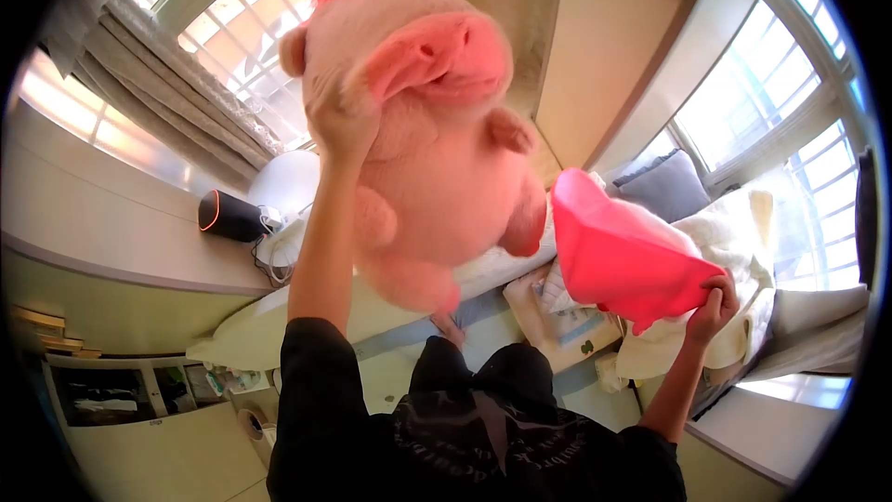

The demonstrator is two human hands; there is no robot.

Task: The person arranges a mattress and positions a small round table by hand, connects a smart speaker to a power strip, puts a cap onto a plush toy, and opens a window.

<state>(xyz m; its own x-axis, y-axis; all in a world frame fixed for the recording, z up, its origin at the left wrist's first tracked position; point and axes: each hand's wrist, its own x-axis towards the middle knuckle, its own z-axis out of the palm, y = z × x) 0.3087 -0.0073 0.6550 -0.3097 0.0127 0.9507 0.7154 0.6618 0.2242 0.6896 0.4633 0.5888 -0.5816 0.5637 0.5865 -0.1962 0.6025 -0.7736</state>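
A big pink plush toy (446, 177) with a darker pink snout and short limbs hangs upright in front of me. My left hand (342, 121) is closed on its side, just below the snout; the fingertips are partly sunk in the fur. Out to the right, my right hand (714, 309) grips one corner of a bright pink cloth (623, 256). The cloth spreads up and left from that hand, close to the toy's foot but seemingly apart from it. Its exact kind cannot be made out.
A black cylindrical device (230, 216) with a glowing orange ring stands at the left beside white cables. A grey cushion (664, 186) and a cream blanket (743, 232) lie at the right by the windows. Grey curtains (158, 74) hang at the left; an open shelf (102, 395) is lower left.
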